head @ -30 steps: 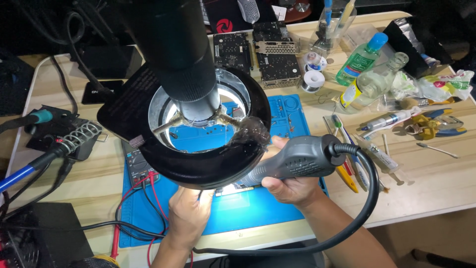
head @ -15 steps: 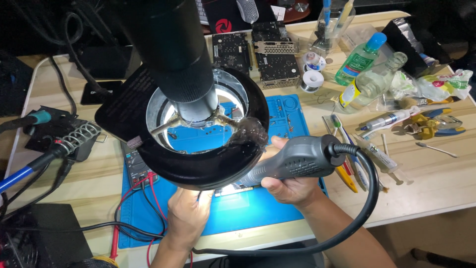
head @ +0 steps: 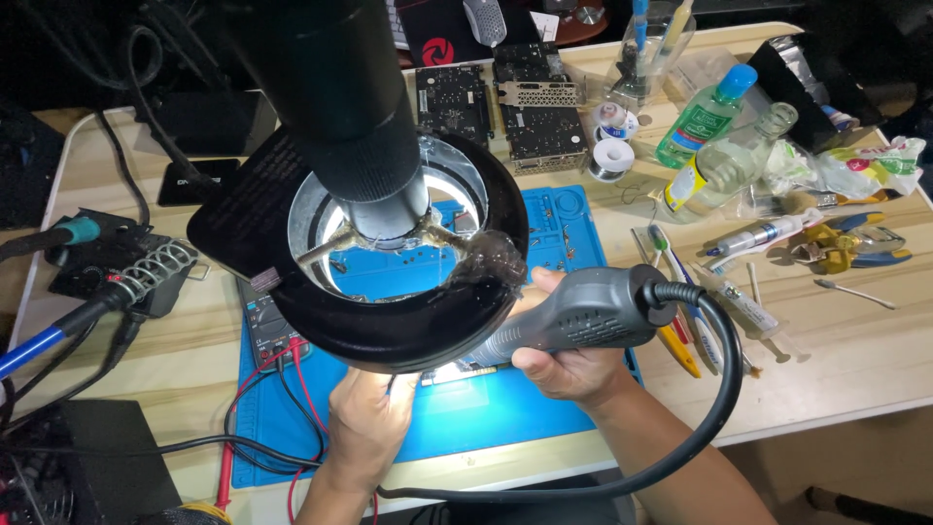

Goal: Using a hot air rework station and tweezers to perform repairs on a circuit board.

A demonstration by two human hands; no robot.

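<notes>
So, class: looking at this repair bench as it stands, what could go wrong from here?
The grey hot-air handle in the right hand points under the ring light, beside the left hand: fingers could get burned. Its thick hose loops near the syringes and might sweep them off.

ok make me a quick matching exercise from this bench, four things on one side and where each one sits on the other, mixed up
Things:
1. grey hot-air handle
2. soldering iron stand
3. green-liquid bottle with blue cap
4. blue work mat

Places:
A. on the left of the table, beside the ring lamp
B. flat on the table under both hands
C. in the right hand
D. at the far right of the table, near the solder spools

Pairs: 1-C, 2-A, 3-D, 4-B
</notes>
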